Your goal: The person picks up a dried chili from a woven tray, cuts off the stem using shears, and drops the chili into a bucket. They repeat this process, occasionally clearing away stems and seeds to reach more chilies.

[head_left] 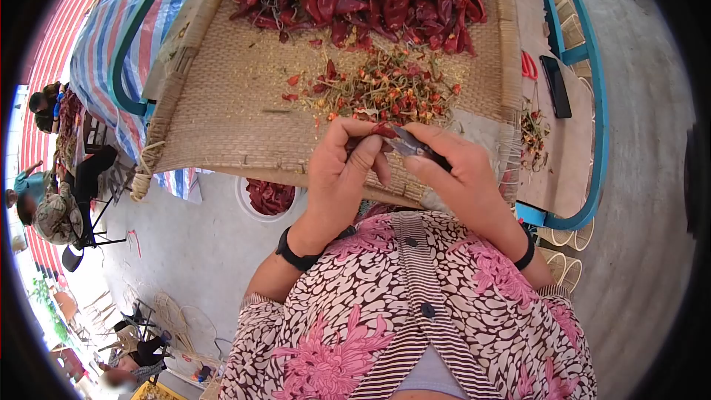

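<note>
Chili (384,130), in left grip (337,169), at fingertips

Woven tray (222,118): plaited plant fibre, matt and rough, its rim bound in similar fibre. On the tray, dried peppers (392,7) show glossy, wrinkled skins; the stems (392,92) look dry and dull. Above its near edge, the blade (406,145) appears to be smooth metal. Right of the tray: matt board (574,144), glossy black phone (556,87), smooth red plastic-looking handles (529,65). Left of it: creased, plastic-looking striped sheet (111,44). Below it: matt concrete-like floor (185,230).
</note>
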`<state>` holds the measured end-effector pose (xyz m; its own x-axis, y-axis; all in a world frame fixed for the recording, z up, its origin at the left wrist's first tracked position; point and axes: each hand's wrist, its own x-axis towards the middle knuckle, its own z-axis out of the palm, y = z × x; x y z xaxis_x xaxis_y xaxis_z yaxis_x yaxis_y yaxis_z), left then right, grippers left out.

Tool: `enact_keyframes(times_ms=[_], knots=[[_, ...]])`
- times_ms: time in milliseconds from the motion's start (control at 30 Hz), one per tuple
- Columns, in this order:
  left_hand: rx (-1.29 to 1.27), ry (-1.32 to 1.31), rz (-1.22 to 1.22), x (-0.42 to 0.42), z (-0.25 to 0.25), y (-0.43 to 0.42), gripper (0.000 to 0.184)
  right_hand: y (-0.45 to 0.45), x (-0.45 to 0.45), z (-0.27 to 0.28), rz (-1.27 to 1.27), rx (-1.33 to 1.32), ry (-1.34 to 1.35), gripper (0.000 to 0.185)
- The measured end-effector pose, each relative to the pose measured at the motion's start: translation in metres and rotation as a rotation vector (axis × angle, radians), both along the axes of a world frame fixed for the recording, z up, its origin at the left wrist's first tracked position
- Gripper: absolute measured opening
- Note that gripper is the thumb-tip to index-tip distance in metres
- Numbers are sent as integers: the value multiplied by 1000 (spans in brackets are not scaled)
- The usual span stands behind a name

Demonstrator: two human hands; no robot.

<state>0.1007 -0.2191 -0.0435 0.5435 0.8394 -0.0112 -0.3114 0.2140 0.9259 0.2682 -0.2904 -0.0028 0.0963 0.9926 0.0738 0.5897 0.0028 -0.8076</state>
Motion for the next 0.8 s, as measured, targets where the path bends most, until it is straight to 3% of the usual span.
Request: enact_keyframes(times_ms=[67,233,300,433,567,800], knots=[[-53,-42,-27,1,1,2,11,-1,0,-4,3,-64,343,42],[-52,-47,-95,-4,-5,9,11,0,10,8,-52,-442,660,44],[-30,-51,-108,-3,-3,9,11,-1,11,7,-64,-469,705,43],[45,-33,-106,-2,-9,12,13,0,8,-3,-30,-266,597,41],[-121,-58,-152,-4,-5,13,14,0,11,-6,15,-146,366,39],[-246,-77,-212,-8,-3,18,15,1,17,-6,88,-64,243,37]])
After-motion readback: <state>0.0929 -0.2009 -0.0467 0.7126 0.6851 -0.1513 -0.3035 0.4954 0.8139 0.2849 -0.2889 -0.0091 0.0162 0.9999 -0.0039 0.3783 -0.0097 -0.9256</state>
